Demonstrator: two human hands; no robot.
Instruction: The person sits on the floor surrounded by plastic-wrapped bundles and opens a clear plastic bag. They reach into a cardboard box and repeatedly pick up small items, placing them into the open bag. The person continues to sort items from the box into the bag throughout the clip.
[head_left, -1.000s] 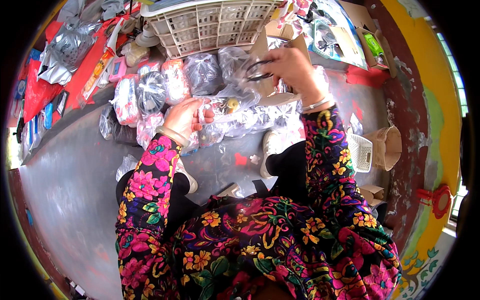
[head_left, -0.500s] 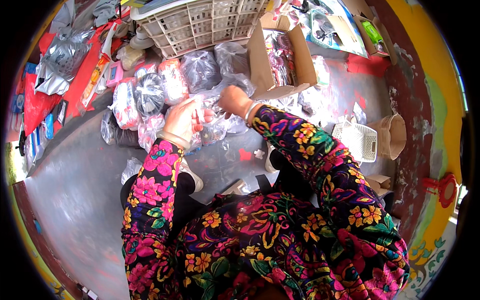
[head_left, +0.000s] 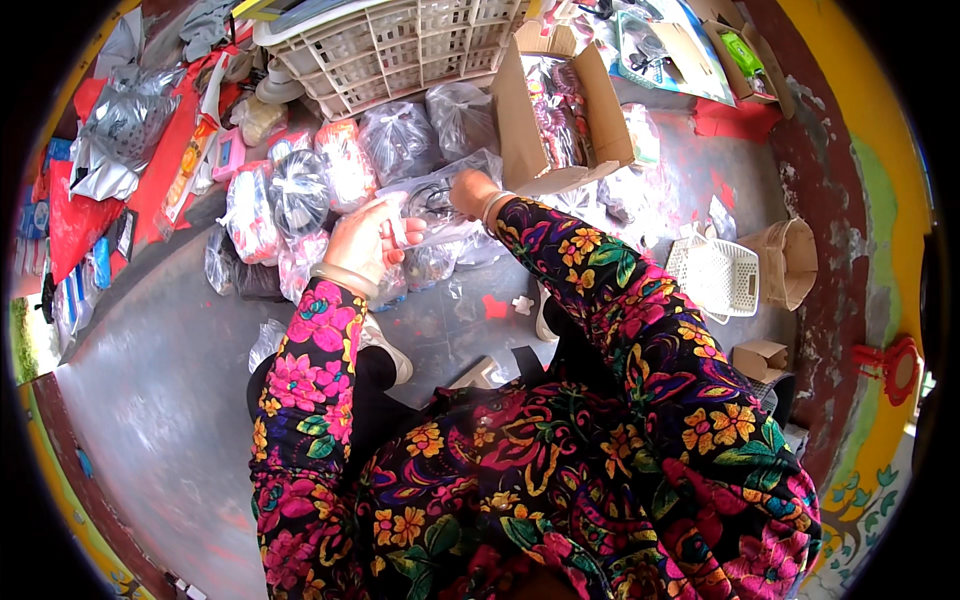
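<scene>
My left hand is closed on one edge of a clear plastic bag, with its thumb and fingers pinched together. Thin dark loops show through the plastic. At the bag's right side, my right hand has its fingers curled by the loops; its fingertips are partly hidden, so what it grips is unclear. Beyond and left of the bag lie filled clear bags, among them one with dark coiled items and one with red-and-white items.
A white plastic crate stands at the back, with an open cardboard box of small packets right of it. A white basket and a brown paper bag are on the right. Silver wrapping lies far left.
My right hand has shifted slightly right and down, and the dark loops inside the clear bag show more plainly beside it. My left hand keeps its hold in nearly the same spot.
</scene>
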